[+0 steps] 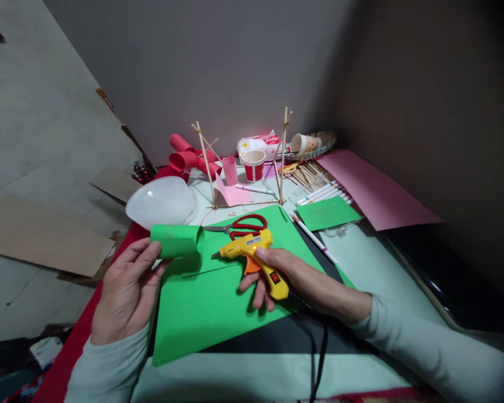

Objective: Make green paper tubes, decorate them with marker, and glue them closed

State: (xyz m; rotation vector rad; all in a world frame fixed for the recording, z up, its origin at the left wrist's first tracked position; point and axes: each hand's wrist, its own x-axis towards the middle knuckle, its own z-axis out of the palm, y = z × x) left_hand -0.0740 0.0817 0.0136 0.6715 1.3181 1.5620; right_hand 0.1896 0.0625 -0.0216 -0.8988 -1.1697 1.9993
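Green paper roll (pixel 174 239), head cam: pinched btwn thumb + fingers of half-curled L hand (pixel 124 288), just L of yellow glue gun (pixel 246 243). R hand (pixel 294 274) loosely closed round gun's grip. Behind gun: red-white paper cup (pixel 254 169), upright, bottom hidden; farther back R, shallow basket (pixel 331 137) w/ tipped patterned cup (pixel 304 144).

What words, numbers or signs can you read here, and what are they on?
I can't read any for sure.
Yellow glue gun: the label on its barrel is too small to read.
White-and-red packet: its printing is too small and blurred.
Red paper cup: its markings are too blurred.
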